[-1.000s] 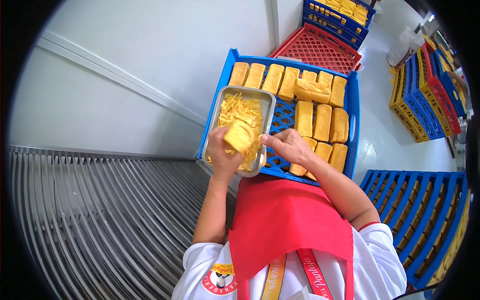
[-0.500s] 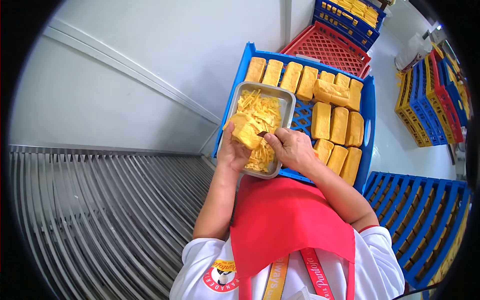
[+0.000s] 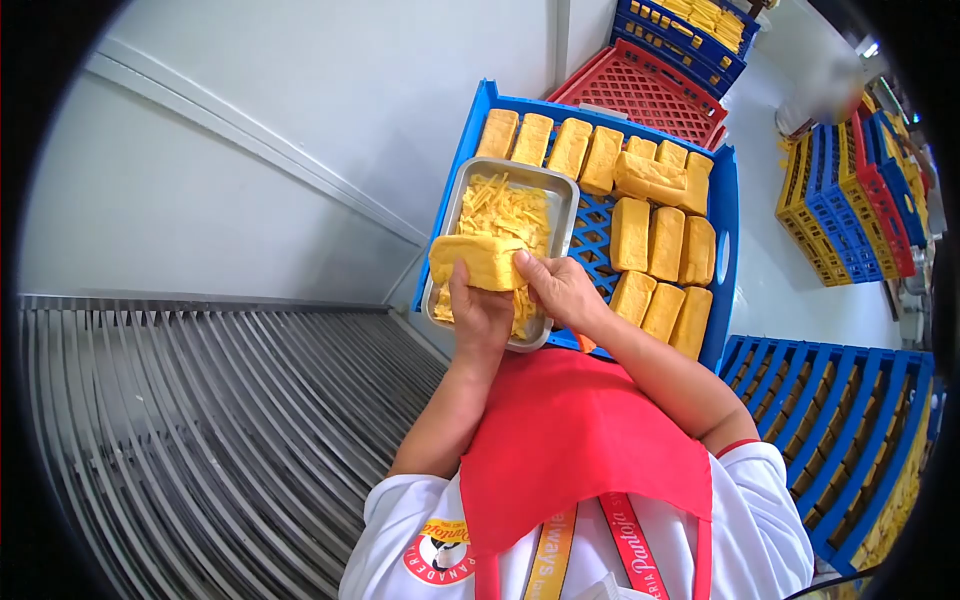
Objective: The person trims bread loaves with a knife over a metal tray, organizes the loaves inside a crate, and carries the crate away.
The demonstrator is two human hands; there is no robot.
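My left hand (image 3: 482, 312) grips a yellow loaf (image 3: 476, 262) from below, its fingers partly hidden by it. The loaf lies lengthwise above a metal tray (image 3: 568, 205) that holds thin yellow trimmings (image 3: 505, 208). At the loaf's right end is my right hand (image 3: 562, 290), its fingers curled and the thumb against the loaf. A bit of orange (image 3: 585, 342) shows below that hand; whether it is a knife handle is unclear. The tray rests on the left part of a blue crate (image 3: 728, 250) with several loaves (image 3: 629, 234) in rows.
A red crate (image 3: 650, 90) stands behind the blue one, near stacked dark blue crates (image 3: 690, 45). Stacked coloured crates (image 3: 840, 210) stand at the right, and another blue crate (image 3: 830, 440) at the lower right. Curved metal slats (image 3: 220, 420) fill the lower left.
The loaf has turned from a tilted position to lie level across the tray, with its long side showing. The dark blade seen earlier by my right thumb no longer shows.
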